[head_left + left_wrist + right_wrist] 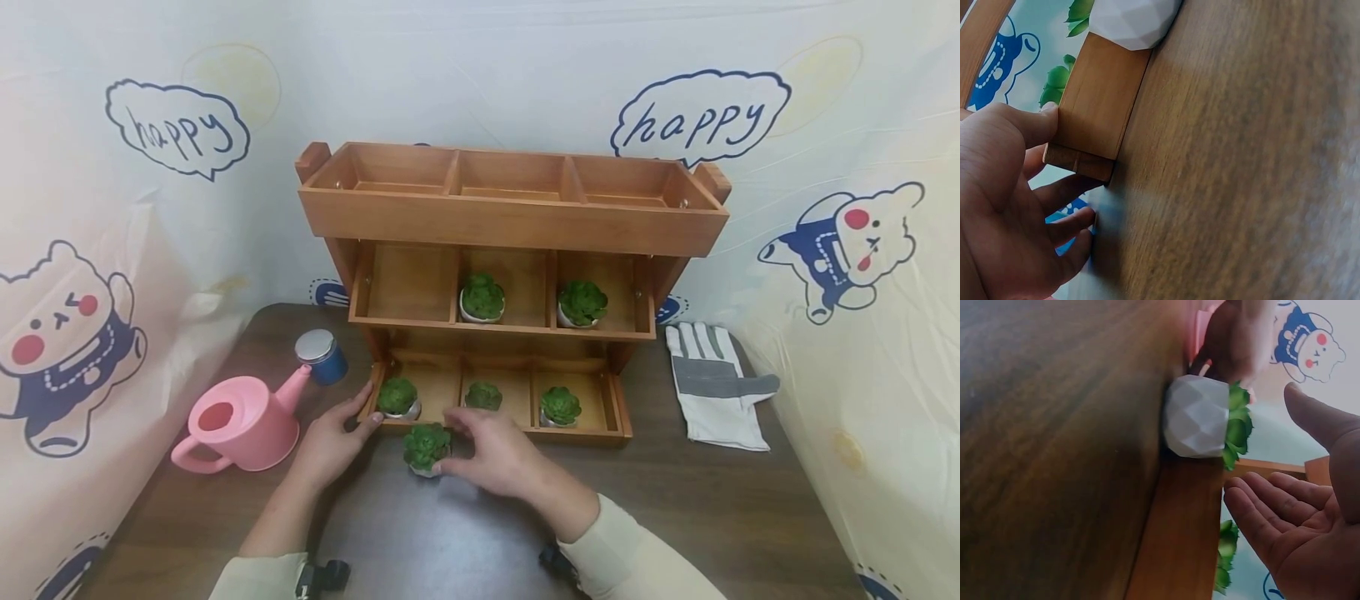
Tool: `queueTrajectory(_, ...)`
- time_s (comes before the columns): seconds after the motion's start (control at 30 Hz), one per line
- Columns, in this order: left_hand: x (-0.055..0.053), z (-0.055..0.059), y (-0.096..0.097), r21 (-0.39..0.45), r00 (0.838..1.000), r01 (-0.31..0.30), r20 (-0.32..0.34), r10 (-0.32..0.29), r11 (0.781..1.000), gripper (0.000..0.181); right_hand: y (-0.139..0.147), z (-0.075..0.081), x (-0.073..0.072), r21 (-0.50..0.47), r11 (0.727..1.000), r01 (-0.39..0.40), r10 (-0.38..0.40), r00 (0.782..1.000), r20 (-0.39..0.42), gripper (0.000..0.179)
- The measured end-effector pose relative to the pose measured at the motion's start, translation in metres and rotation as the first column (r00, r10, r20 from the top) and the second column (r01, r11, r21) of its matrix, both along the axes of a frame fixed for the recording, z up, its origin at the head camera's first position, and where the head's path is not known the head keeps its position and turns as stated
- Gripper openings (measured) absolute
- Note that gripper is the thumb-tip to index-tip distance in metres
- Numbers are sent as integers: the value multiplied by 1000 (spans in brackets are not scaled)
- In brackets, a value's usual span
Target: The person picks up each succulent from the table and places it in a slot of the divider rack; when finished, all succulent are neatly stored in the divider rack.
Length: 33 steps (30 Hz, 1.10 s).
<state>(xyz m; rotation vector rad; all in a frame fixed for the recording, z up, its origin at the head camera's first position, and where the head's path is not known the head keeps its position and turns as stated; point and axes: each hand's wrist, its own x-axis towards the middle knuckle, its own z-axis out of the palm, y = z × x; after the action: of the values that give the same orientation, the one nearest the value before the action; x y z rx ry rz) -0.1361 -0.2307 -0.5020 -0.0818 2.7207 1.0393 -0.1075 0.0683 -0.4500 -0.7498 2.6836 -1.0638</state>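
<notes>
A three-tier wooden plant shelf (513,223) stands on the table. At the left front corner of its lowest tray (1099,100), my left hand (330,443) grips the wood, thumb at the front board's upper edge and fingers at the side. On the table before that tray sits a potted succulent (427,446) in a white faceted pot (1196,419). Right beside this plant is my right hand (498,454), its thumb and fingers spread; in the right wrist view the hand (1304,531) is apart from the pot.
Succulents fill the lowest tray's three compartments; the middle tier holds a center succulent (482,297) and a right succulent (582,302). Left are a pink watering can (243,421) and a blue tin with a silver lid (321,357). Gray-and-white gloves (716,385) lie to the right.
</notes>
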Motion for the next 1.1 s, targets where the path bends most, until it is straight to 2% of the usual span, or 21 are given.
queueTrajectory(0.27,0,0,0,0,1000,-1,2,1,1000,78,-7,-13,-2,80,997,-21,24,999,-33,80)
queueTrajectory(0.47,0,0,0,5,1000,-1,17,1,1000,78,-12,-13,0,114,993,-15,19,999,-41,81)
queueTrajectory(0.77,0,-1,-1,1,1000,2,3,-2,1000,78,-21,-16,0,133,989,-61,69,996,-56,84)
queueTrajectory(1.1,-1,0,0,-9,1000,-1,8,1,1000,78,-32,-21,-2,175,981,-88,95,995,-34,91)
